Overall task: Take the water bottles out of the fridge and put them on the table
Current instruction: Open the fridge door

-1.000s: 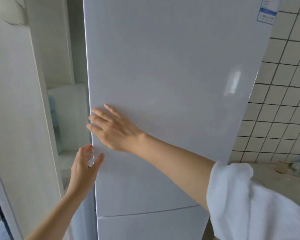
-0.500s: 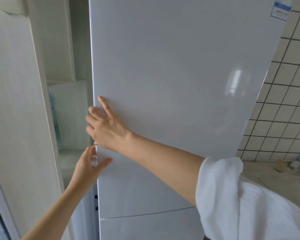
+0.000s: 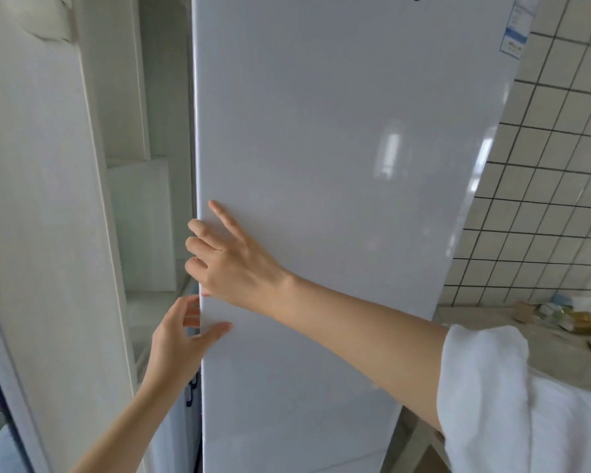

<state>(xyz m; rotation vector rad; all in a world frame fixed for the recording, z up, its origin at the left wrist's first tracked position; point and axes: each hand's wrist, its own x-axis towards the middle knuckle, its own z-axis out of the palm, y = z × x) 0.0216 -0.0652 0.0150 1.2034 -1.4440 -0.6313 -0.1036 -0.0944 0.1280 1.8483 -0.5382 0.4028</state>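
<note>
Fridge door [image 3: 321,165]: tall, smooth, glossy, no handle showing; likely slippery, stiff on its seal. Best purchase is the left edge. Right hand [image 3: 234,259] curls its fingers over that edge, index finger straight. Left hand [image 3: 180,339] pinches the edge just below, thumb on the face. Water bottles unseen (presumably inside). Worktop [image 3: 492,322] at right.

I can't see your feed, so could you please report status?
Both hands, left and right, gripping fridge door edge. Door barely open. No bottles visible.
</note>
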